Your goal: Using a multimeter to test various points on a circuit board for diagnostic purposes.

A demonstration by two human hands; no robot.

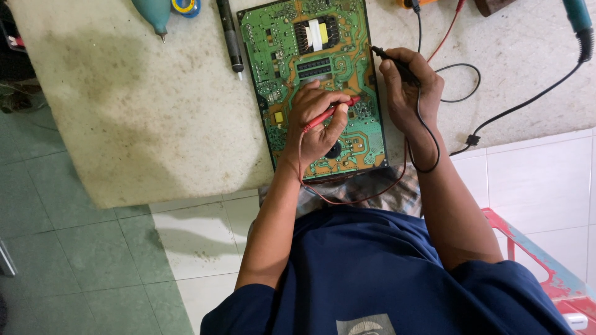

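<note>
A large green circuit board [292, 37] lies on a worn pale worktop [143, 105]. My left hand [316, 121] rests on the board's lower half and grips a red test probe [330, 111], its tip pointing right onto the board. At the board's right edge my right hand [411, 87] grips a black test probe [392, 62], the tip touching the edge. Red and black leads [428, 155] loop down from both hands over my lap.
A black pen-shaped tool [231, 37] lies left of the board, a teal tool [154, 13] and a solder reel [186, 6] beyond it. A teal-handled tool with a black cable [528, 99] is at the right. A red stool [528, 248] stands on the tiled floor.
</note>
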